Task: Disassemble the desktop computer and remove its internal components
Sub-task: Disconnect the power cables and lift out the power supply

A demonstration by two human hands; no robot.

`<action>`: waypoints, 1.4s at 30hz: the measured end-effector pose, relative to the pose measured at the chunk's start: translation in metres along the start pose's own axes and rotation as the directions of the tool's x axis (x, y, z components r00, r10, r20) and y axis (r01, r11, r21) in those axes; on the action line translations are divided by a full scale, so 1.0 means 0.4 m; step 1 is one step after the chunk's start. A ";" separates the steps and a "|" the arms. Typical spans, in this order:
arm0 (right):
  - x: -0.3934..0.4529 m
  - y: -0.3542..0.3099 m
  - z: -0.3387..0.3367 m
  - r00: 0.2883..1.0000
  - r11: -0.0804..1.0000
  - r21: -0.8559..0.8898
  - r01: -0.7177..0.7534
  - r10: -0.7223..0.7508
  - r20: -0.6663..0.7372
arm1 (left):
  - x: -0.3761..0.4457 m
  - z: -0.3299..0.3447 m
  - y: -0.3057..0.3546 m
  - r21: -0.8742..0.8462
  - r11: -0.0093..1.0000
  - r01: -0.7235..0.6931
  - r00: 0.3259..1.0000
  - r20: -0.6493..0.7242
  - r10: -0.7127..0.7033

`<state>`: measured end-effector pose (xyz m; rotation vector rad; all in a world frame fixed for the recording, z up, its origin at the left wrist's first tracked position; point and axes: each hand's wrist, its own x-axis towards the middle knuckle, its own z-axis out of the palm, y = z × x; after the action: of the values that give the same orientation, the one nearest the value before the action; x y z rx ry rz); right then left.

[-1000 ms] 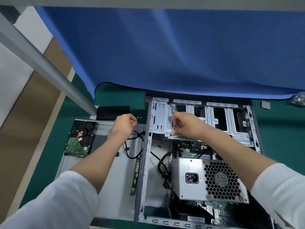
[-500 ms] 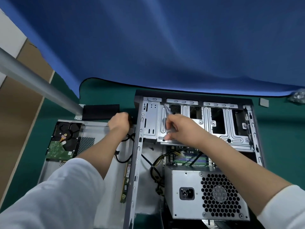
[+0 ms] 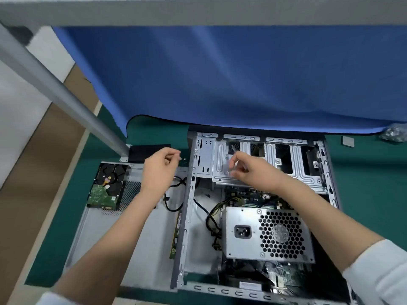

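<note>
Silver drive cage (image 3: 259,170) sits under our right hand (image 3: 253,171), fingers curled, pinching sth small, can't tell what. Left hand (image 3: 160,166) fingers narrow, w/ tiny screw (image 3: 181,158) beside the tips.

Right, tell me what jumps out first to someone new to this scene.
The open computer case lies centre-right on the green mat, its silver power supply in the near half. Both hands, left hand and right hand, hover near the drive cage. A removed hard drive rests left on the side panel.

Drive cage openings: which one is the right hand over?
The leftmost opening; the right hand hovers just below it, while the two dark openings farther right stand clear.
</note>
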<state>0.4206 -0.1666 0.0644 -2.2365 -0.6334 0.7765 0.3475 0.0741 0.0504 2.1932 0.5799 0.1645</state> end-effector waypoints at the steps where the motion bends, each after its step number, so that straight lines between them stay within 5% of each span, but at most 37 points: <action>1: -0.028 -0.005 -0.005 0.999 1.000 0.007 0.009 -0.009 -0.034 | -0.033 -0.001 0.028 -0.023 0.999 -0.026 0.999 0.019 0.026; 8: -0.234 -0.026 -0.011 0.970 0.903 0.411 0.126 -0.025 -0.241 | -0.256 0.094 0.164 -0.032 0.963 -0.268 0.926 0.267 0.266; 14: -0.338 0.004 0.019 0.938 0.858 0.487 0.164 0.016 -0.345 | -0.343 0.174 0.186 0.044 0.950 -0.308 0.907 0.315 0.279; 19: -0.365 0.007 0.051 0.917 0.870 0.477 0.122 0.085 -0.389 | -0.360 0.186 0.200 -0.050 0.988 -0.143 0.953 0.262 0.152; 42: -0.349 -0.014 0.039 0.925 0.991 0.128 0.034 0.018 -0.380 | -0.373 0.212 0.221 -0.005 0.991 -0.135 0.974 0.186 0.133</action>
<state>0.3107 -0.2425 0.1077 -2.1763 -0.3886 0.3481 0.2725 -0.1019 0.0757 2.2261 0.3289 0.0275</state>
